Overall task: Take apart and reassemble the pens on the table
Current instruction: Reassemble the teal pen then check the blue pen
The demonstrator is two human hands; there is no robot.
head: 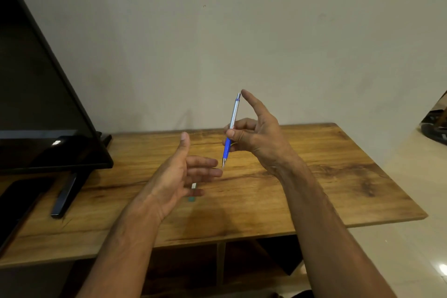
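Head view: above a wooden table (314, 176), we see the right hand (256, 138) holding 1 blue-and-silver pen (231, 126) in the air. The thumb (235, 134) pinches it against the curled fingers at the join of silver barrel and blue grip. The index finger (251, 101) stands out straight, its tip just beside the pen's top button. The pen is tilted close to upright, metal tip down, and at this size we can read no marking on its barrel.

The left hand (179, 176) is spread wide and holds nothing, palm turned toward the pen, thumb raised. Its fingertips are just beside the pen's tip; we cannot tell whether they touch.

Partly hidden behind that hand, 1 short silver piece (193, 185) and 1 small green piece (191, 199) lie on the table. A dark flat screen (36, 104) stands on the table's left end.
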